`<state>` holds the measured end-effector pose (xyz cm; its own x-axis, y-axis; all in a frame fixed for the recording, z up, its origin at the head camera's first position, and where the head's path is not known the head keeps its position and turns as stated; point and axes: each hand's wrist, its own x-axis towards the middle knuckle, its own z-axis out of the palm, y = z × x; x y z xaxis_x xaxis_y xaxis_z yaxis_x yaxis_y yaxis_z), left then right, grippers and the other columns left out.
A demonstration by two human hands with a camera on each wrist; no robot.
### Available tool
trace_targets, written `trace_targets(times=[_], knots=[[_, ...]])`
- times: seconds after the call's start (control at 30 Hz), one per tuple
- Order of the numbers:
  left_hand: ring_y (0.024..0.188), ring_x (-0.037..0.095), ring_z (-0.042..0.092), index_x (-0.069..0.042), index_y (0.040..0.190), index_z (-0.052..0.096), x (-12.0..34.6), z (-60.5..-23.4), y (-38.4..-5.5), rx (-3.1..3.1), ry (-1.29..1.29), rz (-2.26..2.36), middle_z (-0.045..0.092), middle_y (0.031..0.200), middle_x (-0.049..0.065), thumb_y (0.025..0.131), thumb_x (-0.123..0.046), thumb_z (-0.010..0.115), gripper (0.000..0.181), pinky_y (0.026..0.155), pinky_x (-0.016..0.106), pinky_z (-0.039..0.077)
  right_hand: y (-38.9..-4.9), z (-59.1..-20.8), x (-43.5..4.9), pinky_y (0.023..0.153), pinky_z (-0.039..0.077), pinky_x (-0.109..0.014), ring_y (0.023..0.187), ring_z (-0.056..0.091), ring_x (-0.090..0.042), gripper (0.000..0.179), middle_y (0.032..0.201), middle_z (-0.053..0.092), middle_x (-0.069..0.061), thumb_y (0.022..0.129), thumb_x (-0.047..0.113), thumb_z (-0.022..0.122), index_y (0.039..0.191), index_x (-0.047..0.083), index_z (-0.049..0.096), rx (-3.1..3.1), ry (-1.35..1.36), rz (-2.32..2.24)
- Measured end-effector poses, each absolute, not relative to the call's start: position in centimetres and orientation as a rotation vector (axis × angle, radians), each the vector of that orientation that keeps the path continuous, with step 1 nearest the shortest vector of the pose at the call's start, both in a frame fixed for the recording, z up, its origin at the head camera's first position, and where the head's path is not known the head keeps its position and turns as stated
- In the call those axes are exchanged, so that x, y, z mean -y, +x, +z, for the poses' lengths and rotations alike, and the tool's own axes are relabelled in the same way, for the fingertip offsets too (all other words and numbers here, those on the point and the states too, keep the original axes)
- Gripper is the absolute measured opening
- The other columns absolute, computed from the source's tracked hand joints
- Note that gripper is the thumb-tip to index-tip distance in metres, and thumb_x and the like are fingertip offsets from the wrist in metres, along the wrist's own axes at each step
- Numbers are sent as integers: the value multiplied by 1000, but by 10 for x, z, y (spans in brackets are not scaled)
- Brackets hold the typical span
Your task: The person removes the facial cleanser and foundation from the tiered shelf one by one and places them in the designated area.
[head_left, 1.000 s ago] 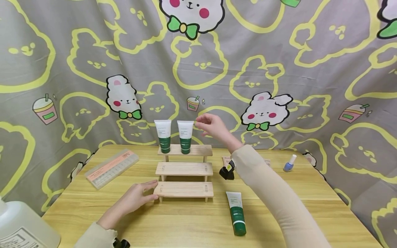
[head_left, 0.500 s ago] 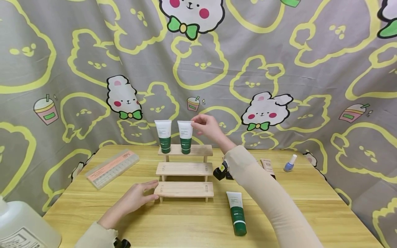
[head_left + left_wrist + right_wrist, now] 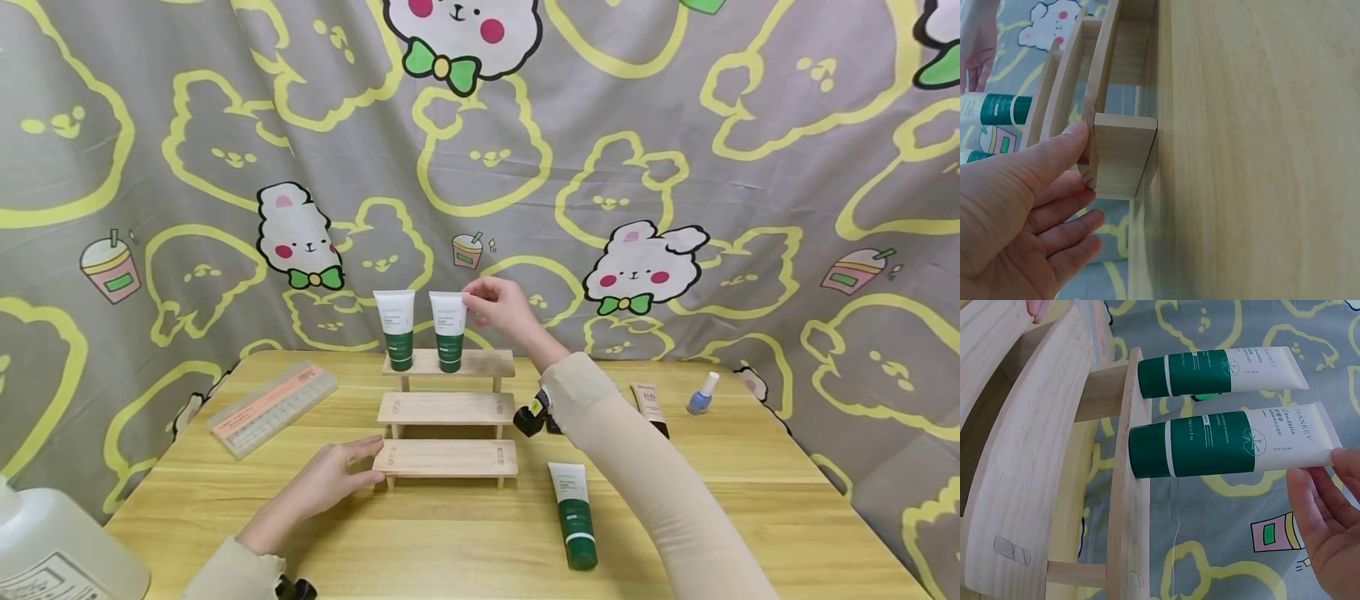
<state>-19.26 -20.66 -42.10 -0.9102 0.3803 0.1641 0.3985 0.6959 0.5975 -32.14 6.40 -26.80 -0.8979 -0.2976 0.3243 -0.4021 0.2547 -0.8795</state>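
A three-step wooden rack [image 3: 446, 409] stands mid-bench, and two green-and-white tubes stand cap-down on its top step. The right hand [image 3: 504, 310] pinches the crimped top of the right tube [image 3: 448, 331]; the left tube [image 3: 396, 328] stands just beside it, apart. The left hand [image 3: 330, 478] lies flat, fingers relaxed, thumb against the bottom step's left end. A third tube [image 3: 574, 515] lies on the bench [image 3: 465, 533], right of the rack. A cartoon-bunny cloth [image 3: 675, 150] hangs behind.

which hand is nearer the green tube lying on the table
Left. The left hand rests against the stand's bottom step, left of the lying tube; the right hand is raised at the top shelf.
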Motion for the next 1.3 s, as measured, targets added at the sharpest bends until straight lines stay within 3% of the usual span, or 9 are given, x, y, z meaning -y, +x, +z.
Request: trace_targets(times=[0.23,0.37,0.57,0.87,1.3], knots=[[118,37,45,5,123,55,205,-422,-192,2871,-649,-1025,48,131,20,83,-27,68,53,97,49,37,-319,-267,-64,62,56,-30,81,60,-25,13,86,63,-12,91,9,59,96,-2,63,2415,664,1727],[118,38,45,6,123,55,205,-421,-192,2869,-658,-1019,48,130,21,84,-26,68,52,96,50,37,-318,-268,-65,64,56,-34,78,60,-23,13,86,64,-12,90,8,60,95,-3,63,2399,655,1730],[118,39,45,6,123,55,204,-421,-192,2874,-652,-1017,48,131,21,84,-27,68,53,97,50,37,-313,-269,-70,71,54,-48,79,60,-33,12,85,64,-15,89,5,61,93,-6,63,2331,654,1793],[117,39,45,6,123,54,203,-420,-190,2874,-655,-1006,48,130,21,83,-26,68,53,96,50,37,-295,-268,-97,67,56,-38,75,62,-22,14,87,66,-14,88,8,63,95,-5,63,2297,647,1841],[117,39,45,7,123,54,203,-420,-189,2867,-661,-999,48,130,21,84,-27,68,53,96,50,37,-271,-280,-161,73,55,-35,77,63,-21,18,90,61,-14,90,9,60,99,-6,59,2295,495,1911]])
